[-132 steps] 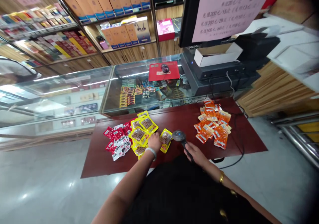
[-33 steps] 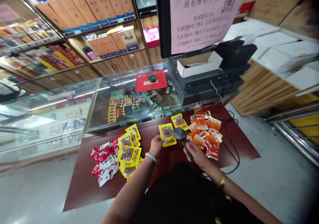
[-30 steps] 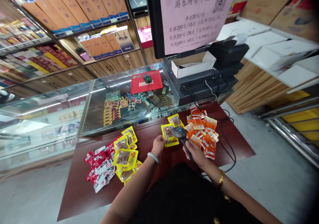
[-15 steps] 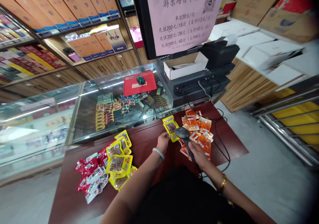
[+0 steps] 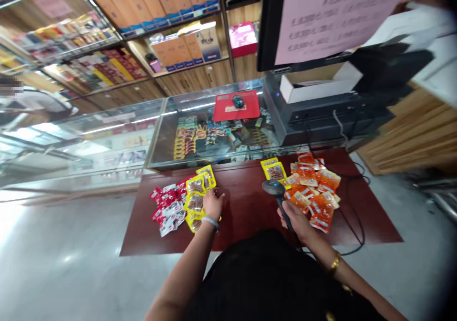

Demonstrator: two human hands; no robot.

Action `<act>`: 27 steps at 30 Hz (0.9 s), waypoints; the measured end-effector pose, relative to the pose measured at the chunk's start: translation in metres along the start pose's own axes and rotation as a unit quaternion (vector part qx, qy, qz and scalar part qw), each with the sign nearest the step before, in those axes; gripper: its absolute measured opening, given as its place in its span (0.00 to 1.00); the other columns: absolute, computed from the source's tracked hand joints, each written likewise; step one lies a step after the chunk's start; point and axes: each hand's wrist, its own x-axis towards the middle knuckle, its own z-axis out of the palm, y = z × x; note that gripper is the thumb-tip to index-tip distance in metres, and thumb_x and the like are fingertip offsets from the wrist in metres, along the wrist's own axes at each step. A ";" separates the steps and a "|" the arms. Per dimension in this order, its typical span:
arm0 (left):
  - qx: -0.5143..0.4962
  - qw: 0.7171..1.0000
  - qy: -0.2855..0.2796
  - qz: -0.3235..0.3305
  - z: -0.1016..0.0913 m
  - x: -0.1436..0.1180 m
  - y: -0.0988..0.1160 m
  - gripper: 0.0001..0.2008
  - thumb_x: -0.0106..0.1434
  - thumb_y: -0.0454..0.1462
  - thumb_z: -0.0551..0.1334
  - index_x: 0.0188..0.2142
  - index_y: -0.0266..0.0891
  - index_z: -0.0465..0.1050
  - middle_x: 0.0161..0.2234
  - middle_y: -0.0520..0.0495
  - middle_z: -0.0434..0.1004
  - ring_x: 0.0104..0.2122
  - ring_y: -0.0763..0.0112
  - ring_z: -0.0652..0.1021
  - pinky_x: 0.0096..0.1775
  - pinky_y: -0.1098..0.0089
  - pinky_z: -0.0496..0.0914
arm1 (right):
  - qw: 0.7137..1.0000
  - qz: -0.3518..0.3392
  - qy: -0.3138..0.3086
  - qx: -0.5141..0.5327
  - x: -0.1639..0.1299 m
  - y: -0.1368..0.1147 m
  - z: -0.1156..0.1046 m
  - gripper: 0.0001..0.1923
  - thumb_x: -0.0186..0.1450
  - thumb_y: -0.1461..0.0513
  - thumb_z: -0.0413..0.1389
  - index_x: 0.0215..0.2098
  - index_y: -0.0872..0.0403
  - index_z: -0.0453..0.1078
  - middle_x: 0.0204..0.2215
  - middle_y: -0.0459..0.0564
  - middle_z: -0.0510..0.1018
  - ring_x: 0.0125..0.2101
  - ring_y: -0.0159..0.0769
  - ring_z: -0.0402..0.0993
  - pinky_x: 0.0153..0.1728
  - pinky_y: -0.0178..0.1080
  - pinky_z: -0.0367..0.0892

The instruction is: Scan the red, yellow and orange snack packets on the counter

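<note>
My right hand (image 5: pixel 298 222) is wrapped round the handle of a dark barcode scanner (image 5: pixel 274 188). The scanner's head sits in front of the small yellow snack packets (image 5: pixel 275 170) at the counter's back edge. Over the left-hand pile of yellow snack packets (image 5: pixel 195 202), my left hand (image 5: pixel 213 205) lies with its thumb held away from the fingers; its fingertips partly cover the packets. Red and white packets (image 5: pixel 170 207) are heaped against that pile's left side. Orange packets (image 5: pixel 317 183) form a loose heap just beyond my right hand.
A glass display case (image 5: pixel 160 140) adjoins the dark red tabletop (image 5: pixel 243 207), with a mouse (image 5: pixel 237 102) on a red mat. A monitor (image 5: pixel 268 26) bearing a pink sheet and an open white box (image 5: pixel 317 84) stand behind. A scanner cable (image 5: pixel 357 245) loops at right. Another person (image 5: pixel 32 102) is far left.
My left hand has left the small yellow group near the scanner and moved left onto the larger yellow pile. My right hand still holds the scanner. The view has swung left.
</note>
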 end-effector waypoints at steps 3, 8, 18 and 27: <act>0.114 0.988 0.088 -0.065 -0.038 -0.008 -0.025 0.31 0.56 0.46 0.65 0.57 0.38 0.62 0.58 0.33 0.65 0.58 0.45 0.64 0.57 0.52 0.56 | 1.000 0.015 -0.009 -0.013 0.000 0.005 0.013 0.26 0.57 0.39 0.58 0.29 0.51 0.61 0.21 0.40 0.68 0.15 0.25 0.60 0.15 0.32 0.57; 0.131 0.973 0.100 -0.158 -0.066 -0.011 -0.060 0.45 0.51 0.53 0.66 0.62 0.37 0.53 0.62 0.26 0.55 0.61 0.36 0.58 0.56 0.47 0.55 | 0.998 0.019 -0.057 -0.028 -0.001 0.010 0.031 0.26 0.59 0.38 0.56 0.33 0.51 0.63 0.21 0.40 0.68 0.14 0.25 0.59 0.15 0.31 0.56; 0.105 0.977 0.046 -0.180 -0.074 -0.008 -0.087 0.24 0.58 0.51 0.62 0.47 0.37 0.65 0.47 0.32 0.75 0.49 0.47 0.74 0.45 0.57 0.66 | 0.998 0.031 -0.054 -0.025 -0.009 0.014 0.038 0.25 0.58 0.39 0.57 0.35 0.51 0.64 0.20 0.39 0.67 0.15 0.25 0.60 0.15 0.31 0.56; -0.063 0.996 0.004 -0.062 -0.064 0.006 -0.066 0.17 0.58 0.48 0.61 0.41 0.38 0.70 0.33 0.44 0.78 0.33 0.62 0.78 0.35 0.68 0.67 | 0.997 0.021 -0.066 -0.021 -0.013 0.009 0.032 0.25 0.59 0.39 0.57 0.32 0.51 0.62 0.20 0.38 0.65 0.14 0.24 0.58 0.15 0.31 0.54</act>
